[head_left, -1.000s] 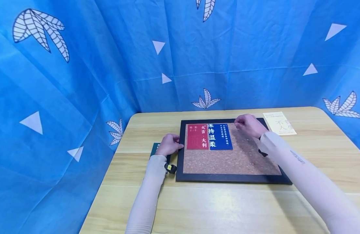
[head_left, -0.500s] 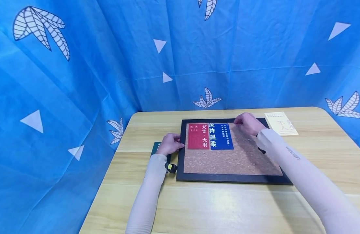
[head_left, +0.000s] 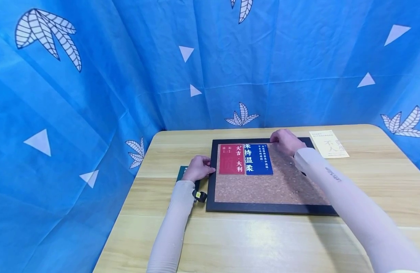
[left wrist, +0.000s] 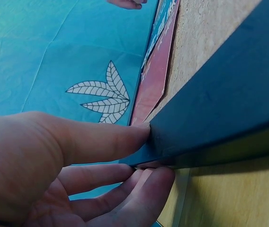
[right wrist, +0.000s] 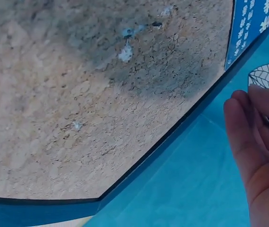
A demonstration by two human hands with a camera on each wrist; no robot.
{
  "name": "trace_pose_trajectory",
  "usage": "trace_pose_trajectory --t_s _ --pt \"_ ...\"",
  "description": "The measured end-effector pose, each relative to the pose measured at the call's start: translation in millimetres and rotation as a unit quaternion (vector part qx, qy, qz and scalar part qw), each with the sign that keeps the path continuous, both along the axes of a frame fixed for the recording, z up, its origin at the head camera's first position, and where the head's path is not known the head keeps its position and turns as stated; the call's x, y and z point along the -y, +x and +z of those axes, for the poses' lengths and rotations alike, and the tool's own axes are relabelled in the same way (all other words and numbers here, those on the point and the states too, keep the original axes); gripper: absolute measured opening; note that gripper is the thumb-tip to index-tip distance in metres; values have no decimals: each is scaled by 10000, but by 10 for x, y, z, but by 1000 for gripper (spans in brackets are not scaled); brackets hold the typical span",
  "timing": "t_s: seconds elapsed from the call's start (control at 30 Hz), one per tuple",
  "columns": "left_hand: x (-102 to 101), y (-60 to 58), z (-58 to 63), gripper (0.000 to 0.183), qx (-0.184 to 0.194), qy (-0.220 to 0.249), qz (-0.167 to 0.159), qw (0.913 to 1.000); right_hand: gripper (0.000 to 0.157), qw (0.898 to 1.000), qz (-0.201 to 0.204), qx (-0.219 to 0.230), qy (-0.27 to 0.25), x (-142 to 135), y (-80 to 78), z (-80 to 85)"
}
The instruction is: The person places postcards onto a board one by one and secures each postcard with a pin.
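Observation:
A cork board (head_left: 257,191) in a dark frame lies on the table. My left hand (head_left: 197,169) grips its left edge; in the left wrist view the thumb (left wrist: 111,139) lies on top and the fingers (left wrist: 153,194) are below. A red card (head_left: 232,161) and a blue card (head_left: 259,159), both with white characters, lie side by side at the board's upper left. My right hand (head_left: 286,142) is at the blue card's upper right corner, thumb and fingertips (right wrist: 236,118) drawn together. I cannot tell whether something small sits between them.
A cream card (head_left: 328,144) lies on the table beyond the board's right corner. A dark green card or booklet (head_left: 182,171) is partly hidden under my left wrist. Small pale bits (right wrist: 125,53) dot the cork. A blue patterned curtain (head_left: 213,64) hangs behind the table.
My right hand has shifted slightly left and up, closer to the blue card's upper right corner. The left hand keeps its grip on the frame, and the cards stay put.

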State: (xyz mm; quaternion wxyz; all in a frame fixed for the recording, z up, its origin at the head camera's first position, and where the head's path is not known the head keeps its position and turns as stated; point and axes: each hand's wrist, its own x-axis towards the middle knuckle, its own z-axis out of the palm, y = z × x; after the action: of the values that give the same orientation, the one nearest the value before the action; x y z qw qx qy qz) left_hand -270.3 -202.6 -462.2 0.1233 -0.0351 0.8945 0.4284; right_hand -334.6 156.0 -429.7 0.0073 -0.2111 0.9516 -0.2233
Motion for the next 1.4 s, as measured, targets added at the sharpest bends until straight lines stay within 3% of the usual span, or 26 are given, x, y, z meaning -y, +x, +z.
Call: trace_pose_trajectory --t_s 0.37,0.73,1.07,1.4 --pt "-14 -1 -7 49 -55 -93 -29 9999 22 9995 100 -54 283 119 -79 -66" --pt "-6 1 -4 48 -51 -36 -20 10000 23 9969 -131 382 669 220 -122 -57" --pt "-1 -2 0 49 -25 35 9 10000 22 9975 -20 163 691 234 -167 -100" --pt "-14 8 -3 48 -12 58 11 10000 20 9945 -92 339 988 275 -226 -118"
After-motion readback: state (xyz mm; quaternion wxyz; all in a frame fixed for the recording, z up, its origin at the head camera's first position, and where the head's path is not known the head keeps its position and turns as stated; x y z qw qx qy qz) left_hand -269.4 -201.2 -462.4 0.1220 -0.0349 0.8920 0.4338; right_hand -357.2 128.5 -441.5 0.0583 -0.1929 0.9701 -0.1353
